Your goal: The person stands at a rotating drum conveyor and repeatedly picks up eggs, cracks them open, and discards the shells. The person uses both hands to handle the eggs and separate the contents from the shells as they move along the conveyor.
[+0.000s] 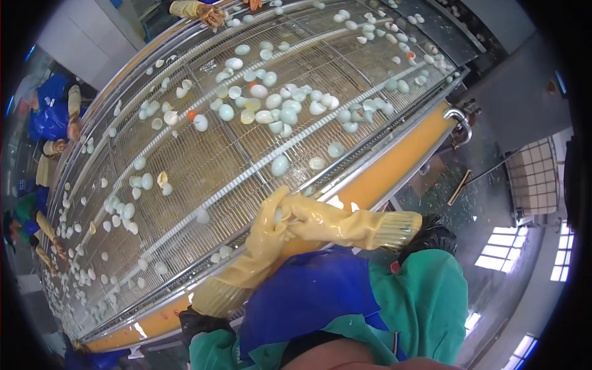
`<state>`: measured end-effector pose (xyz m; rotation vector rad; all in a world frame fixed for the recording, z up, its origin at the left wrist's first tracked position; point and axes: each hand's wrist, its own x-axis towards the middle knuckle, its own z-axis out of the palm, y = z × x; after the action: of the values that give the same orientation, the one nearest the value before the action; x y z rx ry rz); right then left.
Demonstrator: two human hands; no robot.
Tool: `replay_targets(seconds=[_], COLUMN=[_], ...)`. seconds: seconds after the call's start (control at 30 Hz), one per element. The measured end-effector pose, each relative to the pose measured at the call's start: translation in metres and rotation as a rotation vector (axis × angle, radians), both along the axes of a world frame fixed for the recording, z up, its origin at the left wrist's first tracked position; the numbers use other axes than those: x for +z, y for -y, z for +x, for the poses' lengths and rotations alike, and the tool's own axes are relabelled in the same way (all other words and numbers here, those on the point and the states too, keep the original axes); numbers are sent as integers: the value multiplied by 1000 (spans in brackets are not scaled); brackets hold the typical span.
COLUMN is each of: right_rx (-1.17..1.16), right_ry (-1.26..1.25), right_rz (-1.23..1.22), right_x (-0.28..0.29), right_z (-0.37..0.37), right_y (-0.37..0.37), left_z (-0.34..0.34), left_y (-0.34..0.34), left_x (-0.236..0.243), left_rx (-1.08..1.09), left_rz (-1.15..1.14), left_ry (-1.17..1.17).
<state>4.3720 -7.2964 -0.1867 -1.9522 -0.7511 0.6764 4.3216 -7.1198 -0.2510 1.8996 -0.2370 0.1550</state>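
Observation:
Over the near rim of a wire-mesh conveyor (185, 148), both of my hands meet in long yellow rubber gloves. A pale egg (279, 215) shows as a small patch between them, mostly hidden by the fingers. My left hand (267, 222) is closed around it. My right hand (302, 216) presses in from the other side, fingers bent against the egg and the left glove. Just beyond the hands lies a pale blue-green egg (280, 164) on the mesh. Farther off is a cluster of eggs (288, 116) and broken shells, with an orange yolk (192, 115) among them.
A steel-edged trough (394, 166), orange-yellow inside, runs along the conveyor's near side. White ridged bars (246, 176) cross the mesh lengthwise. Co-workers in blue aprons (52, 108) and gloves (206, 13) stand along the far side. A caged white tank (533, 176) stands at right.

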Motion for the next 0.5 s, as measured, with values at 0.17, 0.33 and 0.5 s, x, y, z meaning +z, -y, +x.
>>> replay_targets(seconds=[0.17,0.33,0.5], right_rx=[-264,-231,11], right_ry=[-160,7,-35], right_rz=[77,111,-181], right_x=[-4,-12,-7], right_z=[-14,-9,13], right_y=[34,64,101], left_z=[-4,7,10], left_y=[51,56,34], left_x=[22,26,35], left_rx=[-39,-118,-71], left_rz=[-263,-387,-369], left_ry=[-195,-422,-581])
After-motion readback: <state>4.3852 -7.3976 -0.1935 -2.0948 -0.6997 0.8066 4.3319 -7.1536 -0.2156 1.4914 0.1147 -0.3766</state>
